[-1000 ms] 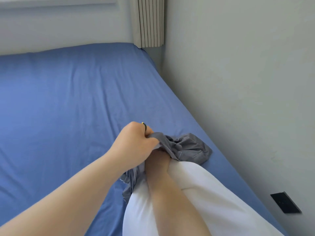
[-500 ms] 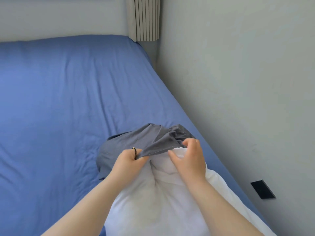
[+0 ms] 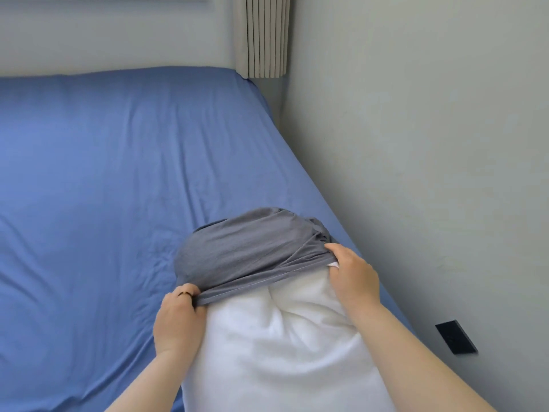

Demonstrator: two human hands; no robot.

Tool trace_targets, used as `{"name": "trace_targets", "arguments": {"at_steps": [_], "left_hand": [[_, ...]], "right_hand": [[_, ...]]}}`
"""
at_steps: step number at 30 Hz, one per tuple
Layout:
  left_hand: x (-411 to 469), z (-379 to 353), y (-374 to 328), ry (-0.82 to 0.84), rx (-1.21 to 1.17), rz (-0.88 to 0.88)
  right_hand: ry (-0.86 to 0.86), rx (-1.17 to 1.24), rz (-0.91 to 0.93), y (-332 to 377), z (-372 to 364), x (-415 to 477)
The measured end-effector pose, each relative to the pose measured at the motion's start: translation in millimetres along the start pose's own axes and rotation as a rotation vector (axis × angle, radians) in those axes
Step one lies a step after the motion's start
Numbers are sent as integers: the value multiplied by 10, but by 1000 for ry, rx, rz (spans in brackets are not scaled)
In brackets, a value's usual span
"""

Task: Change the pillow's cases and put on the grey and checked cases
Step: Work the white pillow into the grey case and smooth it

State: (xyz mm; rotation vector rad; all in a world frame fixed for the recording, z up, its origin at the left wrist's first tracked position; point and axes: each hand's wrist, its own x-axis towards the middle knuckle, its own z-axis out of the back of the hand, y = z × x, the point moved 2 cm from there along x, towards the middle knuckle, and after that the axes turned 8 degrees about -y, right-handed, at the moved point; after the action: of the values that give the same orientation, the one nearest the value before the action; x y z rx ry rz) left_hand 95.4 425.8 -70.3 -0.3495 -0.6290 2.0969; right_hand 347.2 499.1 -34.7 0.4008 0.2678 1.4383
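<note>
A white pillow (image 3: pixel 285 346) lies on the bed along its right side, pointing away from me. A grey case (image 3: pixel 246 251) covers the pillow's far end, with its open hem stretched across the pillow. My left hand (image 3: pixel 178 319), a ring on one finger, pinches the hem at the left corner. My right hand (image 3: pixel 353 278) grips the hem at the right corner, next to the wall. The checked case is not in view.
A blue sheet (image 3: pixel 113 185) covers the bed to the left and beyond the pillow. A pale wall (image 3: pixel 430 144) runs close along the bed's right edge, with a black socket plate (image 3: pixel 456 337) low down. A ribbed curtain (image 3: pixel 264 34) hangs in the far corner.
The bunched grey case has been spread and drawn over the pillow's far end. My hands have moved apart to the hem's two corners.
</note>
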Motion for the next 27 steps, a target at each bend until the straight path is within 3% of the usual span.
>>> {"name": "trace_targets", "arguments": {"at_steps": [4, 7, 8, 11, 13, 17, 21, 25, 27], "left_hand": [[-83, -59, 129, 27, -145, 163], [-173, -65, 97, 57, -266, 204], [-177, -68, 50, 62, -297, 190], [-171, -32, -124, 79, -323, 117], [-152, 2, -203, 69, -363, 82], [-233, 40, -209, 123, -454, 22], [-265, 55, -70, 76, -372, -24], [-147, 14, 230, 32, -279, 98], [-130, -62, 234, 83, -318, 144]], "right_hand": [[83, -171, -121, -181, 0, -167], [-74, -107, 114, -8, -96, -425], [-57, -53, 177, 131, -178, -537], [392, -96, 99, 509, -600, -903], [513, -180, 16, 585, -779, -991], [368, -270, 49, 531, -782, -866], [326, 21, 9, 646, -622, -773], [186, 298, -78, 604, -397, -721], [64, 274, -62, 582, -356, -733]]}}
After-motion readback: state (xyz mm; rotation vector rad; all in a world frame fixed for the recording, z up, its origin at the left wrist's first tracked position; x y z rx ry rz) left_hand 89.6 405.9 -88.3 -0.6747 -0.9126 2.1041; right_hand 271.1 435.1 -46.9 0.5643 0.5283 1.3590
